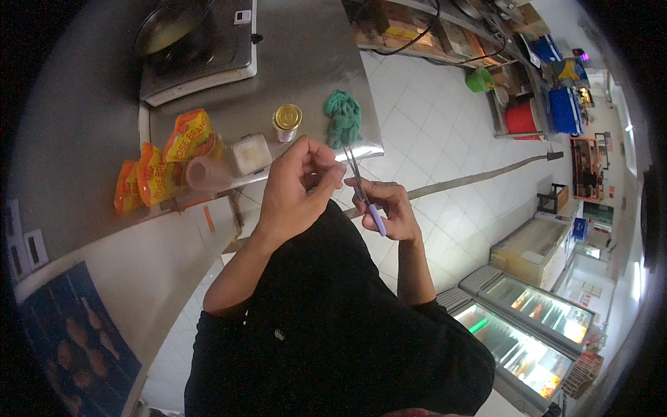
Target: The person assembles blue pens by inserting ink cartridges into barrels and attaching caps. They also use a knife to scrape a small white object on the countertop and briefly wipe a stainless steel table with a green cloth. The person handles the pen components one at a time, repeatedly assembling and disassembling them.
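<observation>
Scissors (374, 215) with light purple handles are in my right hand (393, 208), the slim metal blades pointing up past the table edge. My left hand (295, 189) is closed in a pinch right beside the blades. What its fingertips hold, if anything, is too small to make out. Beyond my hands, a crumpled green cloth (343, 118) lies at the table corner. A small container with a gold lid (287, 118) stands to the left of the cloth. Nearest to my left wrist on the table is a squarish clear tub (251, 154) with pale contents.
A translucent pinkish cup (206, 174) and several yellow-orange packets (189, 135) line the near edge of the metal table (306, 55). Farther back sits a portable stove (201, 76) with a pan (174, 35). Glass-topped freezers (514, 340) and a shelf (514, 104) stand across the tiled floor.
</observation>
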A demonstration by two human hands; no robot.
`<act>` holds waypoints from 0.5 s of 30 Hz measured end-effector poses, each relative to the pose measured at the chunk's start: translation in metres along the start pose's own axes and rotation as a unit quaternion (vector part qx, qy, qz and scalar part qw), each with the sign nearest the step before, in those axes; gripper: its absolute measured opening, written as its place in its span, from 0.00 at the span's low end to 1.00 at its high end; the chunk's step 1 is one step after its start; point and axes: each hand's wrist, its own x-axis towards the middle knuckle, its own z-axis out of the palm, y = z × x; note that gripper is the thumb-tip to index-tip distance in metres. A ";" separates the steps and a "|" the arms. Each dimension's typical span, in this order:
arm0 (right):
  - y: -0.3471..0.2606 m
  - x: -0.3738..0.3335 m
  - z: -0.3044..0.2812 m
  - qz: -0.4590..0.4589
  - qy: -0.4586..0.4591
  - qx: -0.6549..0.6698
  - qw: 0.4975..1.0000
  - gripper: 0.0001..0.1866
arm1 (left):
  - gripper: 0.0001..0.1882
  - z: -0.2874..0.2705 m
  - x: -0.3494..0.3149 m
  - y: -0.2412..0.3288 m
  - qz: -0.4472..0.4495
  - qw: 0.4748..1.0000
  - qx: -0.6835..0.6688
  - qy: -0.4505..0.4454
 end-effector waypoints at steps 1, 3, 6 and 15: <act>-0.001 0.001 0.000 0.006 -0.008 0.005 1.000 0.40 | 0.10 -0.002 -0.001 0.002 -0.002 1.000 0.015 -0.001; -0.005 0.003 0.001 0.022 -0.020 0.011 1.000 0.40 | 0.10 -0.003 -0.004 0.003 -0.009 0.999 0.030 -0.001; -0.014 0.004 0.003 0.041 -0.027 0.005 0.999 0.39 | 0.10 -0.002 -0.011 0.007 -0.008 0.999 0.039 0.004; -0.015 0.005 0.000 0.051 -0.058 -0.001 0.997 0.33 | 0.12 -0.003 -0.013 0.010 0.029 0.990 0.141 0.012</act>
